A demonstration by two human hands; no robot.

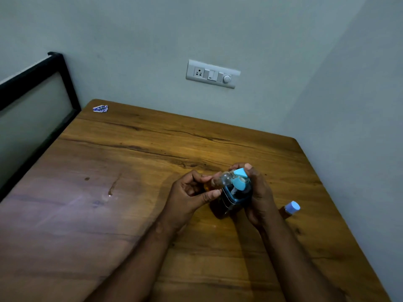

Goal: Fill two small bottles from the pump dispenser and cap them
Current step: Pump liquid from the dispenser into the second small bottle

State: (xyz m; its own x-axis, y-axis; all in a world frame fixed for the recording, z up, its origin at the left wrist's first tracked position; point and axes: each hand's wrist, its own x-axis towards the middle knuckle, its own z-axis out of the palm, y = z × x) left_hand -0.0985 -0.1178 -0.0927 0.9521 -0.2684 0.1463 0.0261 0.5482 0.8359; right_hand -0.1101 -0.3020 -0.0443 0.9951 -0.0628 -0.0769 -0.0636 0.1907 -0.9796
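A dark pump dispenser [226,203] with a light blue pump head [239,178] stands on the wooden table [152,149]. My right hand [259,192] grips it, fingers curled over the pump head. My left hand [189,192] pinches a small clear bottle [220,180], tilted with its mouth at the pump spout; amber liquid shows in its lower part. A second small bottle [291,209] with a pale blue cap stands just right of my right wrist and holds amber liquid.
A small blue and white wrapper [100,108] lies at the table's far left corner. A switch and socket panel [212,74] is on the wall behind. A black-framed panel [32,101] stands to the left. A small wet streak [112,188] marks the table.
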